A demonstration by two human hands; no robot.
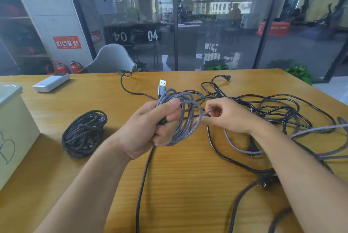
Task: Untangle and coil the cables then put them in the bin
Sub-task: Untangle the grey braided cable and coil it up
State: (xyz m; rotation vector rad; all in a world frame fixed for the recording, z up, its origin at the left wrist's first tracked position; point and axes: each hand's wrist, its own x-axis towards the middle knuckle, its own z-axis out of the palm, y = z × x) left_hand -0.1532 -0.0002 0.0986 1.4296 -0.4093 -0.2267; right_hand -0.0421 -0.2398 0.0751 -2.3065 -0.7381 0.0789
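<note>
My left hand (148, 125) grips a partly wound coil of grey braided cable (185, 119) above the wooden table (188, 185); its USB plug (162, 86) sticks up behind the hand. My right hand (227, 115) pinches a strand of the same grey cable just right of the coil. A finished dark braided coil (83, 134) lies on the table to the left. A tangle of black cables (271, 108) spreads behind and right of my right hand. The white bin (13, 129) stands at the left edge.
A white power bank (50, 82) lies at the far left of the table. A dark braided cable (143, 182) trails from my left hand toward the near edge. A grey chair (111, 58) stands behind the table, in front of glass walls.
</note>
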